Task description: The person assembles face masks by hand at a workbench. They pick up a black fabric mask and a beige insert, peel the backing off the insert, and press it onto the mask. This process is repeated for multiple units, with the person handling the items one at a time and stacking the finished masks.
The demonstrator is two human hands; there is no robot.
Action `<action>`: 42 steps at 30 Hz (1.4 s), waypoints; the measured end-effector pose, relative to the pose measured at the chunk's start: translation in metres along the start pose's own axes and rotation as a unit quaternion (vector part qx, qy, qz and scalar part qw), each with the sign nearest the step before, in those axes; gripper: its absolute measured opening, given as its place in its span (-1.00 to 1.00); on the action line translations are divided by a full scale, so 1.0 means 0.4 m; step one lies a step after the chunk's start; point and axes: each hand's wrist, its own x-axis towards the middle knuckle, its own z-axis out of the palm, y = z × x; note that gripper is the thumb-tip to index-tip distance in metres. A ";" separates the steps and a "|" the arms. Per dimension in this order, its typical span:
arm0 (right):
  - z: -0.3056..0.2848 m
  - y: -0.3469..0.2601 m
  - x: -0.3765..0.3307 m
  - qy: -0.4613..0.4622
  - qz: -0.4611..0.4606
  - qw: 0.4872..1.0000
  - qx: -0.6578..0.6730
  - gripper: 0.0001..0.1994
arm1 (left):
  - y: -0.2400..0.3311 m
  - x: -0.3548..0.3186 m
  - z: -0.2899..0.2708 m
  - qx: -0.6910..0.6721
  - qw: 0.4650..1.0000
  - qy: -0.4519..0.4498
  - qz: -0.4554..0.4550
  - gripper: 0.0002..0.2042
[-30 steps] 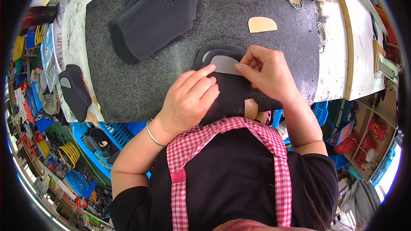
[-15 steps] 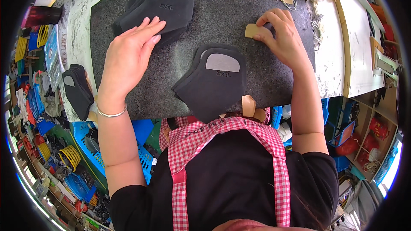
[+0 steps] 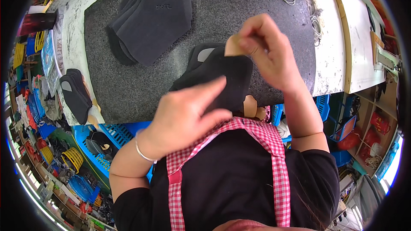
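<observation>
Tan piece [image 3: 232, 48] — pinched in the right hand [image 3: 270, 53] — over dark pieces [image 3: 237, 72].

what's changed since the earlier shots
The right hand has picked the tan piece off the mat and brought it left and nearer, over the near stack. The left hand reached the far stack and is back by the near one, where a dark piece now covers the top grey patch. The small stack at left stayed.
</observation>
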 end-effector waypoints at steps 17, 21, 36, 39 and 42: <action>0.078 -0.029 -0.007 -0.009 -0.314 0.919 -0.237 -0.76 | -0.043 0.057 0.011 -0.187 0.973 0.114 -0.074 -0.87; 0.087 -0.022 -0.012 0.015 -0.279 0.944 -0.176 -0.79 | -0.054 0.060 0.026 -0.231 0.961 0.154 -0.007 -0.89; -0.104 -0.044 -0.080 -0.169 0.013 0.984 -0.046 -0.71 | -0.063 0.049 -0.040 0.140 0.929 0.312 0.143 -0.89; 0.005 -0.069 -0.103 -0.029 0.109 0.990 0.088 -0.70 | -0.041 0.080 0.040 0.233 0.898 0.270 0.257 -0.85; 0.013 -0.050 -0.094 0.019 0.148 0.984 0.098 -0.84 | -0.054 0.076 0.069 0.197 0.917 0.234 0.258 -0.78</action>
